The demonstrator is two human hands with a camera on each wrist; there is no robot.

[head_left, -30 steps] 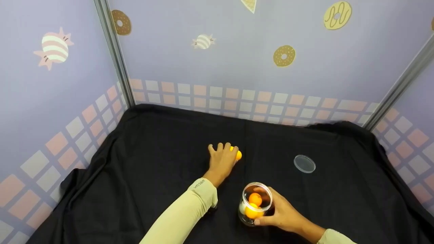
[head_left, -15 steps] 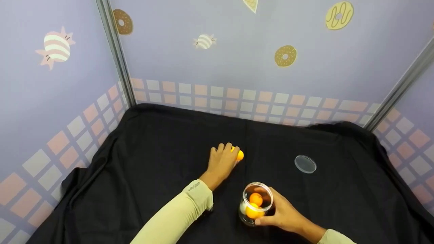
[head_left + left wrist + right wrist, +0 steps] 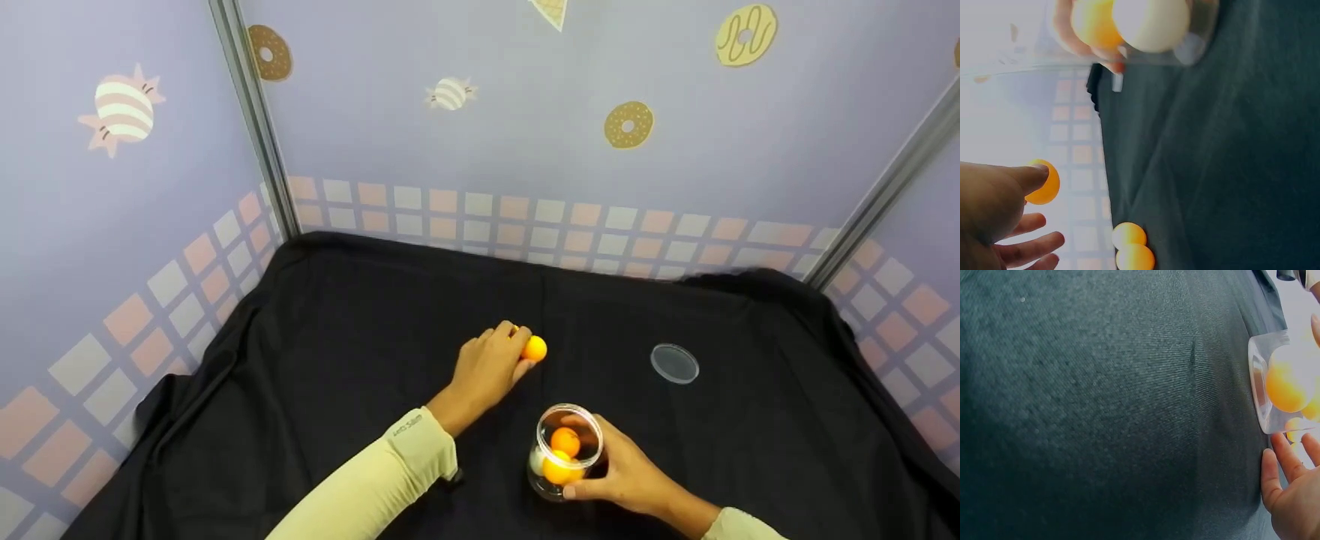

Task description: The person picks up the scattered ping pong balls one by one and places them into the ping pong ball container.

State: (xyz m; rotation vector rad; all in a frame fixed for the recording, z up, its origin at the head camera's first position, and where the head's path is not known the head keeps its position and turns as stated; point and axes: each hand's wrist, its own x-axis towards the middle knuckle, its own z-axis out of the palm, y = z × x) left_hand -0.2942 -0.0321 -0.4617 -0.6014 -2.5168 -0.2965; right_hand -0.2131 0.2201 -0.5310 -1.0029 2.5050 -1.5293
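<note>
My left hand (image 3: 487,367) pinches an orange ping-pong ball (image 3: 534,349) between thumb and fingers, above the black cloth. In the left wrist view the thumb lies over that ball (image 3: 1049,188), with the other fingers spread below. Two more orange balls (image 3: 1135,259) lie close together on the cloth there; in the head view my fingers mostly cover them. My right hand (image 3: 634,472) grips a clear open-topped jar (image 3: 547,491) by its right side. Inside the jar are orange balls (image 3: 565,441) and a white ball (image 3: 1151,22). Its wall partly hides the right fingers.
A clear round lid (image 3: 675,364) lies flat on the cloth, right of and beyond the jar. Black cloth (image 3: 375,315) covers the tabletop, with folds along the sides. Patterned panels (image 3: 525,135) with metal posts (image 3: 259,120) enclose the back and sides.
My left hand has drawn slightly nearer and its fingers have curled in more. The orange ball at its fingertips has shifted a little right and nearer. Right hand and jar stay in place.
</note>
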